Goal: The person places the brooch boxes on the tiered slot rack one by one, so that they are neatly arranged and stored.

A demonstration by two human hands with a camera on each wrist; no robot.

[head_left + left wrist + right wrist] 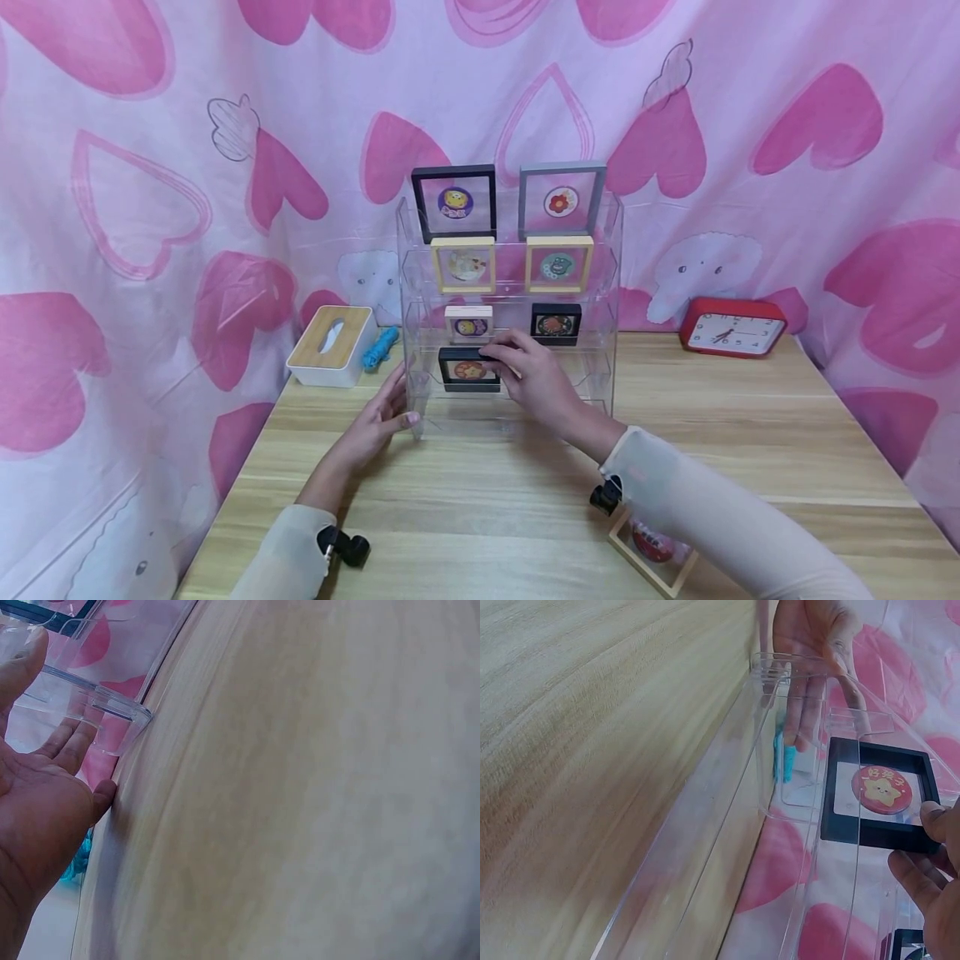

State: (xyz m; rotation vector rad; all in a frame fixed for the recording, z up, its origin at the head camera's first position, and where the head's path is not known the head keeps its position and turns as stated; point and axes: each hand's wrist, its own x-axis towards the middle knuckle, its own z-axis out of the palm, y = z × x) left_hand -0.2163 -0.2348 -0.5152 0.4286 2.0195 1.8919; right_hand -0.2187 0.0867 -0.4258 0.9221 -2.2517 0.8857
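A clear tiered display stand (517, 428) stands upright on the table. My right hand (536, 383) pinches the right edge of a small black frame (459, 385) on the lowest occupied tier, at the left. Inside that frame is a red round badge (883, 790) with a yellow star, seen in the right wrist view. Thumb and fingers lie on opposite faces of the frame. My left hand (371, 429) rests against the stand's left side, fingers extended along the clear panel, as the left wrist view also shows.
Several framed badges fill the higher tiers, including a black frame (492, 204) and a grey frame (525, 204) on top. A tissue box (322, 377) and blue cord (380, 348) lie left. A red clock (735, 327) stands right. A wooden frame (637, 562) lies near my right sleeve.
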